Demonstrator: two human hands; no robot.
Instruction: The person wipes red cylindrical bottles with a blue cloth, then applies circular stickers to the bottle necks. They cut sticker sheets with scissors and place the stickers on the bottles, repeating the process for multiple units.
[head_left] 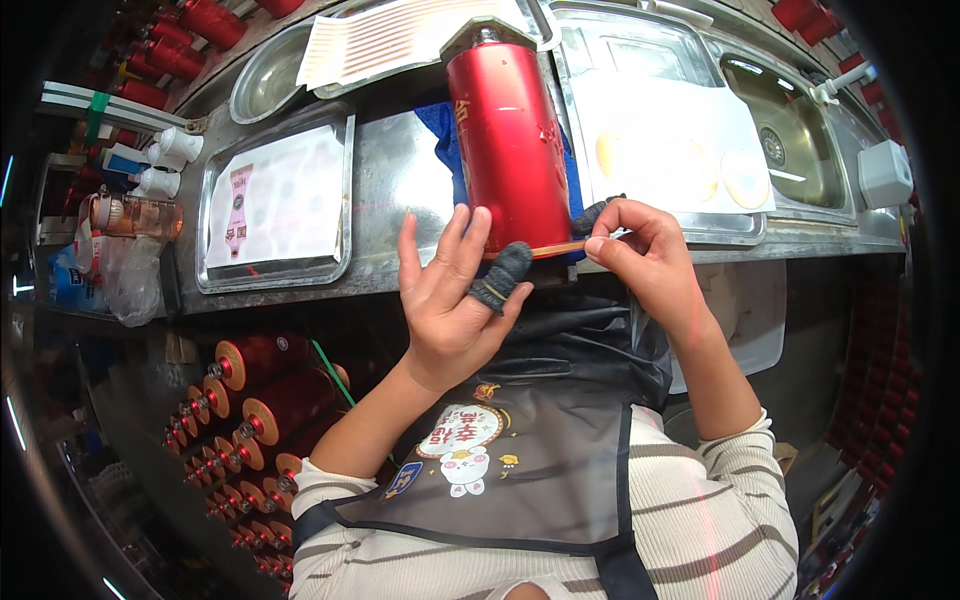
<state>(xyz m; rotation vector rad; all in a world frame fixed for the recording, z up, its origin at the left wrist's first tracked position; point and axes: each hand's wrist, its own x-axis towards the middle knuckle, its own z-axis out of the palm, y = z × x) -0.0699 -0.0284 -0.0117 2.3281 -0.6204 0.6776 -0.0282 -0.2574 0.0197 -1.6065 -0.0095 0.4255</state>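
A large shiny red cylinder (508, 140) lies on the bench on a blue cloth (440, 128), its orange-rimmed end (550, 249) toward me. My left hand (452, 295) is at the left of that end, open with fingers spread. A dark grey finger cover (502, 276) on its index finger is by the rim. My right hand (650, 258) is at the right of the rim, thumb and a finger pinched together. Whatever lies in the pinch is too small to make out. Another dark finger cover (598, 214) shows beside the right hand.
A metal tray (345, 215) with a printed sheet (285, 195) stands left. White sheets (670, 140) lie on a tray at right, beside a sink (780, 125). A metal bowl (268, 80) and striped sheet (385, 40) are behind. Several red cylinders (270, 360) are stacked below left.
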